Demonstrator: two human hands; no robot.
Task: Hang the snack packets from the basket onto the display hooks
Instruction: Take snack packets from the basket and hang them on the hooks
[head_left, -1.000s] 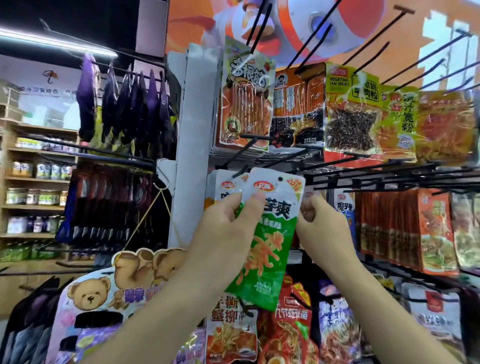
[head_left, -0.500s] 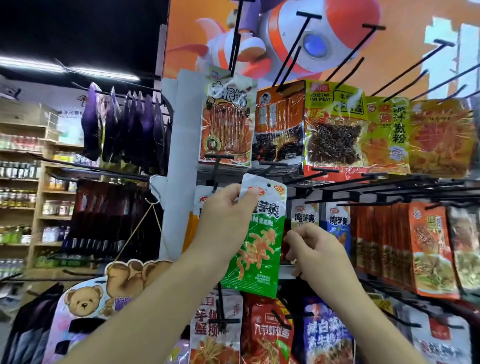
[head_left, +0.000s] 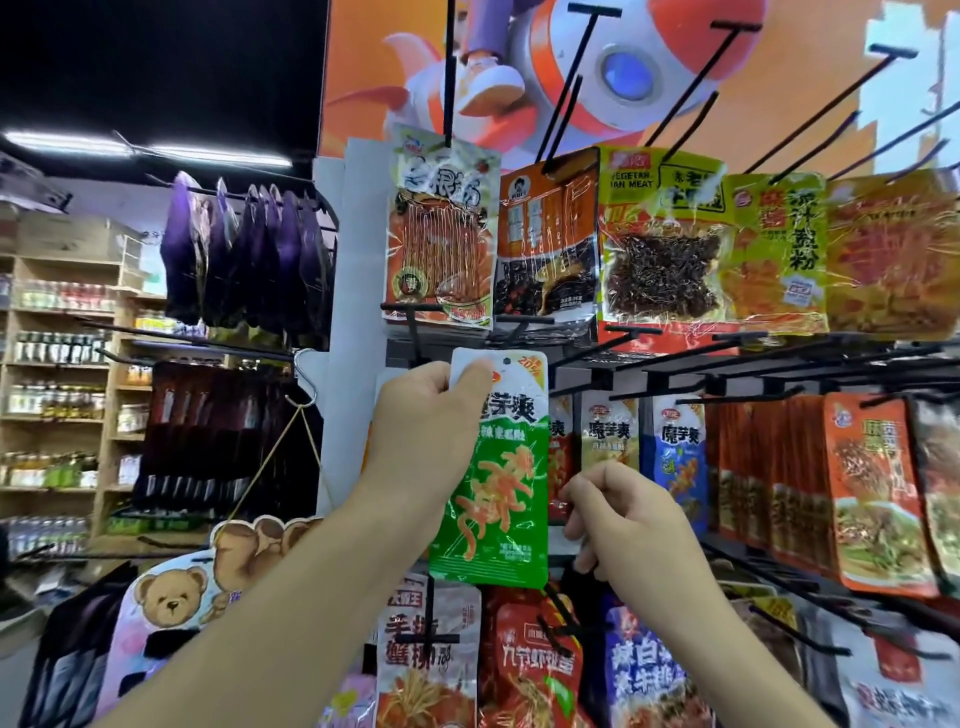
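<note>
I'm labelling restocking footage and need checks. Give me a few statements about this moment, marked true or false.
1. The left hand grips the green packet near its top. True.
2. A hook passes through the green packet's hanging hole. False: the hole shows free, with no hook in it.
3. The right hand holds the packet's top corner. False: it is lower, beside the packet's right edge.
4. Purple packets hang left of the white post. True.
</note>
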